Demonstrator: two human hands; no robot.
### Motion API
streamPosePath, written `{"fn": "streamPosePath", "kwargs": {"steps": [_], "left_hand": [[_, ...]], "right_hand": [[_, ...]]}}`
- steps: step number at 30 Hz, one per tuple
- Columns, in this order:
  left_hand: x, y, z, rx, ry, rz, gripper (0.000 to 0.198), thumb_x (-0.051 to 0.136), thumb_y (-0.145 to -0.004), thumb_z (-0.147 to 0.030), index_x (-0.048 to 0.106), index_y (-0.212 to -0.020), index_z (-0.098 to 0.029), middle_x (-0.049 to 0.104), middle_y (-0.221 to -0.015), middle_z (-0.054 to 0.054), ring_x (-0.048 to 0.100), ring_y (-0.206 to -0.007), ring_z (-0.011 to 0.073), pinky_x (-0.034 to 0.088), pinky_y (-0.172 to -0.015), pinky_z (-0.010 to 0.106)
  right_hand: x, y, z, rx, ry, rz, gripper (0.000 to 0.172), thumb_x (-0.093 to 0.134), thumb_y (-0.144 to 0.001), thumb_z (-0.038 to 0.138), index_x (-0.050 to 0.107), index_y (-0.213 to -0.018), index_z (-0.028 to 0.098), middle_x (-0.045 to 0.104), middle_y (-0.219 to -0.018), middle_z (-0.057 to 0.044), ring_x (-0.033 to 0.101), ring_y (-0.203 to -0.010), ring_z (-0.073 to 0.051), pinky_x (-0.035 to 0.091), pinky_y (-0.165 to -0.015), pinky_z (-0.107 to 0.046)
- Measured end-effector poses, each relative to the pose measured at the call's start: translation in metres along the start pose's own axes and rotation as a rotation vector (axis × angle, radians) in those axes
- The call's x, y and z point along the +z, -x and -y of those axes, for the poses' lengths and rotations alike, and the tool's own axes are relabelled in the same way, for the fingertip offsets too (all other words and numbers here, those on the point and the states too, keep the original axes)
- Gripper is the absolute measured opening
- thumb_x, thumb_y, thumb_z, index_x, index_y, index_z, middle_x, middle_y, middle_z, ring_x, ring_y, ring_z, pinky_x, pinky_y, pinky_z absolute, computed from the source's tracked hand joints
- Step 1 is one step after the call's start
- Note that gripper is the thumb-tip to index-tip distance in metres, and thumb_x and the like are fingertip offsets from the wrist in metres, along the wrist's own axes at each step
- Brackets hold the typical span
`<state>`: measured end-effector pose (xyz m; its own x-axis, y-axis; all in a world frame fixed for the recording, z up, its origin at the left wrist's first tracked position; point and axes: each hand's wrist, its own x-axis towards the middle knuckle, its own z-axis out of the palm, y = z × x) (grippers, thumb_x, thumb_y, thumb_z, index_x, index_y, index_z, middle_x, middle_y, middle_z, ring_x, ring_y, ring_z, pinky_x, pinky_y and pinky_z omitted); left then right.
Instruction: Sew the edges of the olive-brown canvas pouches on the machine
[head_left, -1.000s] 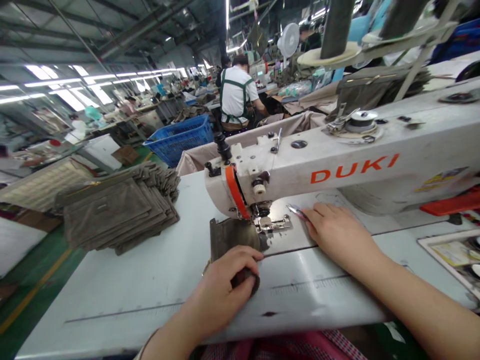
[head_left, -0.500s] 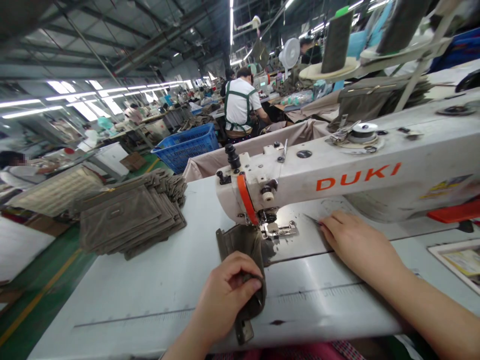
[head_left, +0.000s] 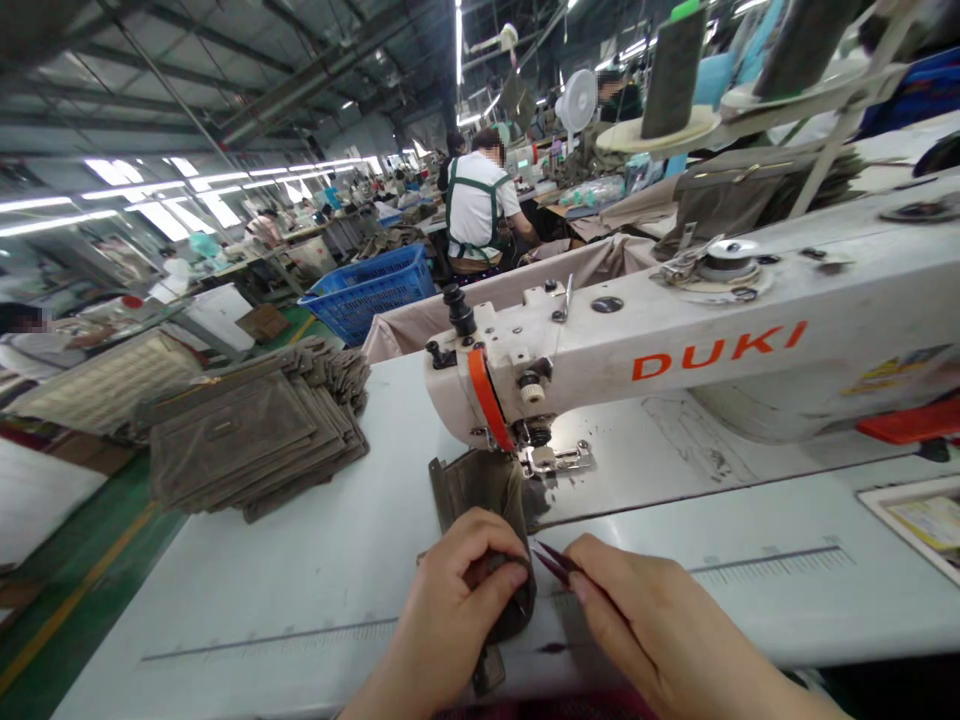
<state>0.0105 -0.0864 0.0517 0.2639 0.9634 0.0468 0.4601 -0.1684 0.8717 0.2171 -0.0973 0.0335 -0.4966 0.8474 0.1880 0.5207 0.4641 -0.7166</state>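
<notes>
Sewing hall [head_left: 180, 95], pale table [head_left: 352, 550]; left hand [head_left: 456, 592] pinching brown fabric [head_left: 484, 488], right hand [head_left: 636, 612] gripping tweezers [head_left: 560, 559].

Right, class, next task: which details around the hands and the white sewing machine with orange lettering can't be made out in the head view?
All in the head view:
Brown-grey fabric piece: gripped part hidden by the left hand.
Slim, dark pointed tool: rear end hidden by the right hand.
White-rimmed tray: right end cut off by the picture's edge.
Yellowish sticker on the machine: wording too blurred.
</notes>
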Motion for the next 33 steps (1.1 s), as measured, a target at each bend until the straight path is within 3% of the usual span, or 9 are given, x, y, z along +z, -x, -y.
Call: {"fn": "streamPosePath", "kwargs": {"steps": [17, 26, 33], "left_hand": [[0.0024, 0.0009, -0.0004, 0.005, -0.004, 0.008, 0.013, 0.058, -0.084, -0.009, 0.065, -0.083, -0.020, 0.062, -0.090, 0.002, 0.058, -0.087, 0.0167, 0.044, -0.079, 0.027], [0.0059, 0.0005, -0.0010, -0.030, -0.047, 0.026, 0.016, 0.060, -0.081, -0.006, 0.065, -0.082, -0.020, 0.062, -0.090, 0.001, 0.058, -0.087, 0.0158, 0.043, -0.078, 0.026], [0.0064, -0.0005, 0.0001, -0.010, -0.054, 0.049, 0.017, 0.059, -0.082, -0.004, 0.065, -0.084, -0.020, 0.061, -0.090, 0.000, 0.058, -0.087, 0.0150, 0.043, -0.078, 0.025]], "right_hand": [[0.0052, -0.0001, -0.0018, -0.081, 0.199, -0.001, 0.016, 0.036, -0.090, 0.012, 0.046, -0.084, 0.023, 0.059, -0.069, 0.003, 0.059, -0.057, -0.016, 0.030, -0.052, -0.030], [-0.0024, -0.0037, 0.0035, -0.069, 0.307, 0.029, 0.015, 0.046, -0.081, 0.009, 0.049, -0.082, 0.023, 0.061, -0.070, 0.003, 0.059, -0.057, -0.016, 0.028, -0.052, -0.029], [0.0035, -0.0044, 0.0008, -0.081, 0.256, -0.051, 0.013, 0.043, -0.084, 0.010, 0.047, -0.079, 0.022, 0.060, -0.066, 0.003, 0.056, -0.055, -0.014, 0.029, -0.052, -0.027]]}}
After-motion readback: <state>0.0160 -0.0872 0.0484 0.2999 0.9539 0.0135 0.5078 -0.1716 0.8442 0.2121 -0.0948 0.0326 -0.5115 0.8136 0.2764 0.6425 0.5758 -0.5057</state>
